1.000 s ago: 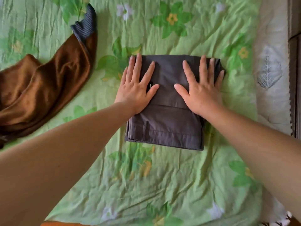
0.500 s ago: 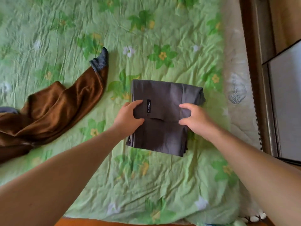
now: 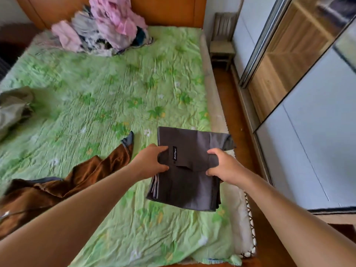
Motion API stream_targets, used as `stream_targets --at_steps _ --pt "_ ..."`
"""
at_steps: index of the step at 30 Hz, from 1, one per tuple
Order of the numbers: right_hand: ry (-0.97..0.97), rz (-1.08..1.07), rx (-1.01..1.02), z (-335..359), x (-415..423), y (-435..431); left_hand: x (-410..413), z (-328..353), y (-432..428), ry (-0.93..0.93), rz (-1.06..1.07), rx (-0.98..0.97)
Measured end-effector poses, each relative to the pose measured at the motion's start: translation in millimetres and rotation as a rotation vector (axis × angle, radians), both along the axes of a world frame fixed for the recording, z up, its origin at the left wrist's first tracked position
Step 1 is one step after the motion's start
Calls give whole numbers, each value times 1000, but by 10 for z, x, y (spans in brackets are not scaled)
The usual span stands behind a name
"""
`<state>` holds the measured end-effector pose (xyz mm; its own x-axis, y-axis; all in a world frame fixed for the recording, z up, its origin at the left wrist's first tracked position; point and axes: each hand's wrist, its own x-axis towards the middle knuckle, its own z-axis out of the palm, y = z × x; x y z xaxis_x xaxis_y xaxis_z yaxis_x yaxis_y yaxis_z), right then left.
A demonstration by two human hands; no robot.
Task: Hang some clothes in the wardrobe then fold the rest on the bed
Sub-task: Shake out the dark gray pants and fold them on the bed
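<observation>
A folded dark grey garment (image 3: 189,180) with a small black label is held above the right side of the bed (image 3: 100,97), which has a green floral cover. My left hand (image 3: 152,160) grips its left edge and my right hand (image 3: 221,166) grips its right edge, thumbs on top. A brown velvet garment (image 3: 63,185) with a grey ribbed cuff lies spread on the cover to the left of my left arm. The wardrobe (image 3: 300,93) with sliding doors stands to the right of the bed.
A heap of pink, grey and dark clothes (image 3: 100,29) sits at the headboard end. An olive-grey garment (image 3: 13,106) lies at the left edge. A small wooden chair (image 3: 221,41) stands in the far corner. A strip of wooden floor (image 3: 240,116) runs between bed and wardrobe.
My hands went from pressing flat on the grey garment to gripping its sides and lifting it off the cover toward the right. The view has tilted up, showing the whole bed and wardrobe.
</observation>
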<state>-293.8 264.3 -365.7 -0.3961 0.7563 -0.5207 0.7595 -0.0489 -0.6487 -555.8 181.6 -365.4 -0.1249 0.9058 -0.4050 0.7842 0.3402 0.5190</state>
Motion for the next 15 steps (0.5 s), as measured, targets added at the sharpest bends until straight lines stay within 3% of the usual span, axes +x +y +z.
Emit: stream_targets --at_steps 10,15 --pt "-88 -146 164 1901 854 -533 740 1754 35 -36 -287 222" --pt "-70 -235 202 2600 1171 -858 1070 2440 -73 -54 -384 209"
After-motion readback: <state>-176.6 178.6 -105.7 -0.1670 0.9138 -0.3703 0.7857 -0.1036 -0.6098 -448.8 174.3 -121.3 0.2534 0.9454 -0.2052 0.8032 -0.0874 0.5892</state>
